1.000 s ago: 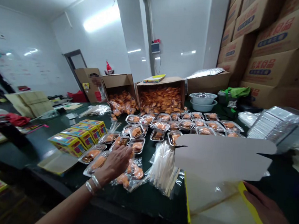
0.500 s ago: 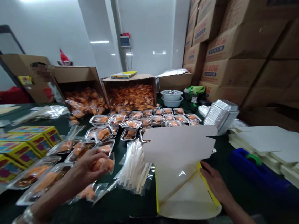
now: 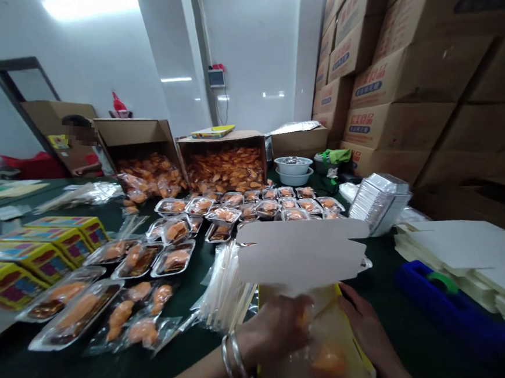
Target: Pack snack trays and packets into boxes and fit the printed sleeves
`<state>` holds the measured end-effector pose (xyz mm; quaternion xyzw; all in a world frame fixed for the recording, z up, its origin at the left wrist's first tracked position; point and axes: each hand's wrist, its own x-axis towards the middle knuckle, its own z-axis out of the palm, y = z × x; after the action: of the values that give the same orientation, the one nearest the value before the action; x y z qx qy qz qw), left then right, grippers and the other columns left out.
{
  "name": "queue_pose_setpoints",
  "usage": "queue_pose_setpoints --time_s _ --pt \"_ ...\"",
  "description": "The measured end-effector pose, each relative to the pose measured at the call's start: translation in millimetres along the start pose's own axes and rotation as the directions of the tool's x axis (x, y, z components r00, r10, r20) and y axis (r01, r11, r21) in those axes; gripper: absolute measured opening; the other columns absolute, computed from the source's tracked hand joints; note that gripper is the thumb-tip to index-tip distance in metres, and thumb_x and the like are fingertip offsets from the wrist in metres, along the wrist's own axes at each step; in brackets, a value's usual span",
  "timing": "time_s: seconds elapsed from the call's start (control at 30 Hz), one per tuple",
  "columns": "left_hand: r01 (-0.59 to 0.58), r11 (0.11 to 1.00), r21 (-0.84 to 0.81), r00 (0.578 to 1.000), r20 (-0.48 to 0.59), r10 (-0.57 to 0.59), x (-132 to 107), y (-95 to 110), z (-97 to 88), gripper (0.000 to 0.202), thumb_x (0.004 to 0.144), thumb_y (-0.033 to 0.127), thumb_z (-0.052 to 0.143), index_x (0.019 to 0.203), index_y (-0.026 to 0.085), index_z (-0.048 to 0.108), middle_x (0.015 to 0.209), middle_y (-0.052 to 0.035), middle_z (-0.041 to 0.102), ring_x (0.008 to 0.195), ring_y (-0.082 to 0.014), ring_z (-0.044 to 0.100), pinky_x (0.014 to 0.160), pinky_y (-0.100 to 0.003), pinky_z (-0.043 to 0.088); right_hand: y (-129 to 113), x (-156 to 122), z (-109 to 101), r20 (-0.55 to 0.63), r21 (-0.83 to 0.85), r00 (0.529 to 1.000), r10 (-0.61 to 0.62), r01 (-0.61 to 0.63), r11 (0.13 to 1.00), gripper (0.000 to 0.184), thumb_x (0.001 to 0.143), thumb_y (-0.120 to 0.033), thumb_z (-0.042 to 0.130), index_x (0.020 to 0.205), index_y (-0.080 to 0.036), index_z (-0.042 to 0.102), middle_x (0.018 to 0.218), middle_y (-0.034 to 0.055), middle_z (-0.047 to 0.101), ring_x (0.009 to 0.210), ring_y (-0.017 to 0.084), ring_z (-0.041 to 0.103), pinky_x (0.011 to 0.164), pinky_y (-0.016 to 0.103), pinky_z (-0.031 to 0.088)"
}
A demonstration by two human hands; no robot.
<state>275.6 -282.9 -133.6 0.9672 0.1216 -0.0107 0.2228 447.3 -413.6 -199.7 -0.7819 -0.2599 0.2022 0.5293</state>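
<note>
- Open yellow-edged cardboard box with a white lining: between the hands, the left reaching into it, the right at its right side.
- Left hand, silver bangles at its wrist: fingers curled, an orange patch by the fingertips (blur hides whether they pinch it; I cannot tell).
- Right hand: thumb and fingers pinching the box's yellow edge.
- Blurred orange lump: inside the box, between the hands.
- Pale thin sticks in clear plastic: just left of the box.
- Orange pieces in clear wrappers: farther left.
- Long blue plastic holder with a green ring: right of the right hand.
</note>
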Motion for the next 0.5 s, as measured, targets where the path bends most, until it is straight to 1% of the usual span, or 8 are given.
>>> queue_pose_setpoints --time_s 0.07,0.13,0.2,0.3,0.4,0.43,0.47,0.5 --pt "-0.076 0.986 0.149 0.995 0.075 0.065 -8.3 -3.3 3.4 0.021 0.079 0.019 0.063 0.099 0.015 0.067 0.088 -0.0164 0.069 0.086 -0.0334 0.065 0.072 -0.042 0.046 4.0 0.3 0.6 -0.038 -0.020 0.999 0.030 -0.030 0.999 0.065 0.075 -0.058 0.047 0.120 -0.014 0.064 0.120 0.0135 0.069 0.109 0.030 0.064 0.086 0.035 0.054" --pt "-0.195 0.941 0.276 0.975 0.156 0.156 -4.3 0.1 15.6 0.010 0.078 0.020 0.065 0.087 0.014 0.067 0.084 -0.0167 0.069 0.086 -0.0344 0.065 0.071 -0.042 0.046 8.4 1.6 1.3 -0.050 -0.029 0.997 0.065 -0.066 0.997 0.065 0.073 -0.057 0.049 0.120 -0.015 0.064 0.118 0.0132 0.070 0.106 0.030 0.066 0.083 0.034 0.055" --pt "-0.232 0.911 0.341 0.962 0.217 0.164 8.1 7.2 29.7 0.023 0.080 0.036 0.068 0.090 0.015 0.067 0.085 -0.0165 0.070 0.084 -0.0334 0.066 0.066 -0.041 0.046 12.3 3.7 1.8 -0.019 -0.003 0.994 0.109 -0.109 0.994 0.068 0.072 -0.057 0.050 0.124 -0.014 0.061 0.116 0.0143 0.070 0.100 0.031 0.068 0.078 0.034 0.057" --pt "-0.127 0.943 0.306 0.972 0.228 0.057 15.0 18.3 32.1 0.039 0.082 0.051 0.065 0.103 0.018 0.066 0.088 -0.0180 0.071 0.085 -0.0331 0.067 0.065 -0.041 0.047 18.2 7.2 1.0 0.024 0.044 0.988 0.155 -0.156 0.987 0.068 0.073 -0.057 0.051 0.127 -0.016 0.060 0.113 0.0137 0.072 0.096 0.032 0.070 0.074 0.036 0.059" --pt "-0.187 0.970 0.156 0.974 0.157 0.162 -16.3 13.9 -5.3 0.058 0.083 0.041 0.067 0.133 0.017 0.052 0.112 -0.0173 0.069 0.103 -0.0325 0.064 0.083 -0.041 0.049 27.0 10.9 -1.1 0.043 0.044 0.986 0.162 -0.164 0.985 0.061 0.073 -0.058 0.053 0.123 -0.025 0.063 0.111 0.0098 0.073 0.098 0.033 0.070 0.073 0.038 0.061" --pt "-0.223 0.973 0.065 0.974 0.065 0.219 -32.6 4.8 -25.5 0.066 0.083 0.039 0.068 0.141 0.018 0.044 0.123 -0.0150 0.065 0.112 -0.0310 0.060 0.091 -0.039 0.047 30.7 12.3 -1.5 0.051 0.040 0.985 0.163 -0.166 0.985 0.060 0.073 -0.058 0.054 0.122 -0.027 0.064 0.110 0.0087 0.073 0.099 0.034 0.069 0.073 0.039 0.061" --pt "-0.196 0.980 -0.033 0.980 -0.036 0.195 -49.0 -9.2 -48.2 0.066 0.081 0.040 0.070 0.140 0.022 0.046 0.131 -0.0105 0.061 0.117 -0.0285 0.057 0.095 -0.035 0.046 34.6 13.7 -1.6 0.056 0.037 0.985 0.165 -0.167 0.985 0.058 0.072 -0.058 0.055 0.122 -0.029 0.064 0.110 0.0078 0.074 0.101 0.034 0.069 0.073 0.039 0.062" --pt "-0.076 0.991 -0.109 0.991 -0.118 0.063 -63.7 -28.2 -72.2 0.051 0.080 0.039 0.070 0.128 0.024 0.058 0.126 -0.0056 0.064 0.109 -0.0241 0.061 0.091 -0.030 0.048 38.5 15.1 -1.4 0.059 0.036 0.984 0.167 -0.169 0.985 0.058 0.072 -0.057 0.055 0.122 -0.031 0.064 0.110 0.0072 0.074 0.102 0.035 0.068 0.074 0.039 0.062"
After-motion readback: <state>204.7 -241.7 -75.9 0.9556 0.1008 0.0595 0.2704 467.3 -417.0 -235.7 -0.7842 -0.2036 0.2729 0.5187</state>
